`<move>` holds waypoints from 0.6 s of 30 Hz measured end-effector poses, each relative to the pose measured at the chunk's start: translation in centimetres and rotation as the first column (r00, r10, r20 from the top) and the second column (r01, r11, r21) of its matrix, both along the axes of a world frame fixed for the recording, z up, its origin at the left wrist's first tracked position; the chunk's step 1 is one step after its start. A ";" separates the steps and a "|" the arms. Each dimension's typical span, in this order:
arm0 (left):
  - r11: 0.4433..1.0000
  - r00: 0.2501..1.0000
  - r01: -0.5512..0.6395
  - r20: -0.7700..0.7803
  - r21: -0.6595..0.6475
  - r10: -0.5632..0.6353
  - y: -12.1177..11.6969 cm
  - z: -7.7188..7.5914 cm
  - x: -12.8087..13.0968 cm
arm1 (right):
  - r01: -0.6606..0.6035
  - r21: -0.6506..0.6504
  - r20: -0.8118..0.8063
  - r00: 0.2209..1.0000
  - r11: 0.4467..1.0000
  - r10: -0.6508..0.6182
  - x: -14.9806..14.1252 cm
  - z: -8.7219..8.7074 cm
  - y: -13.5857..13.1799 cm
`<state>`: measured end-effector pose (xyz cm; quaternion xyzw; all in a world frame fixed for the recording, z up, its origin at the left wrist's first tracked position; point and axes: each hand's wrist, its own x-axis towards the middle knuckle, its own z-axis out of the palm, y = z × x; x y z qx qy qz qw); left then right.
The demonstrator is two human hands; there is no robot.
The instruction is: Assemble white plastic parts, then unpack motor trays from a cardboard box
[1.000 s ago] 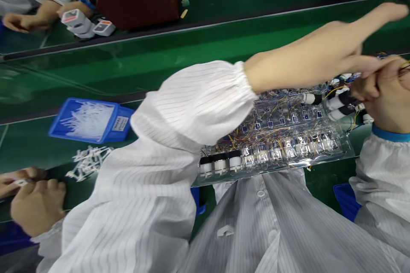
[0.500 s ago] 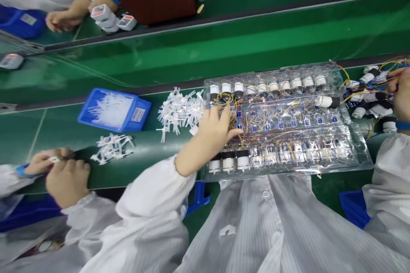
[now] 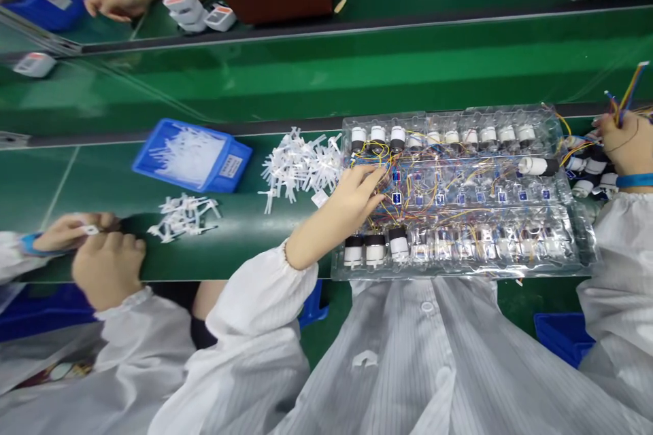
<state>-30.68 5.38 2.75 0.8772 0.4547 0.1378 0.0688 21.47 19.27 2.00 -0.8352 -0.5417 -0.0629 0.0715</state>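
Note:
My left hand [image 3: 356,196] reaches over the left end of a clear plastic tray [image 3: 581,245]. Its fingers are apart and touch the thin coloured wires [image 3: 390,156] there, with no part gripped that I can see. Black-and-white cylindrical motors [image 3: 398,138] sit in the tray's back and front rows, and small blue connectors [image 3: 396,198] lie along its middle. Beyond the right end, my right hand [image 3: 631,144] is closed round a bundle of wires [image 3: 631,92], their ends sticking up. Loose motors [image 3: 586,173] are heaped beside it, partly hidden by the hand.
Left of the tray lie a pile of white plastic pieces [image 3: 300,163], a smaller pile [image 3: 184,217] and a blue bin [image 3: 232,166] of similar pieces. A co-worker's hands [image 3: 107,262] hold a small white part at far left. A raised ledge [image 3: 357,34] runs behind.
My right hand has lifted from the motor heap and now shows wires rising from its grip. My left hand's fingers have drawn closer together over the tray wires. The view has shifted slightly.

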 end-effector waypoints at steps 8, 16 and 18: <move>0.969 0.967 -0.232 -0.090 0.081 0.239 -1.1 0.8 -0.2 | -0.092 -0.220 -0.032 0.996 0.971 0.087 -1.5 1.1 0.5; 0.938 0.931 -0.345 -0.139 -0.027 0.339 -1.1 0.7 -0.5 | -0.213 -0.312 -0.259 0.957 0.926 0.132 0.6 2.4 -0.1; 0.914 0.895 -0.406 -0.203 -0.007 0.397 -1.2 1.1 -0.2 | -0.345 -0.227 -0.303 0.914 0.911 0.270 2.4 2.4 -0.8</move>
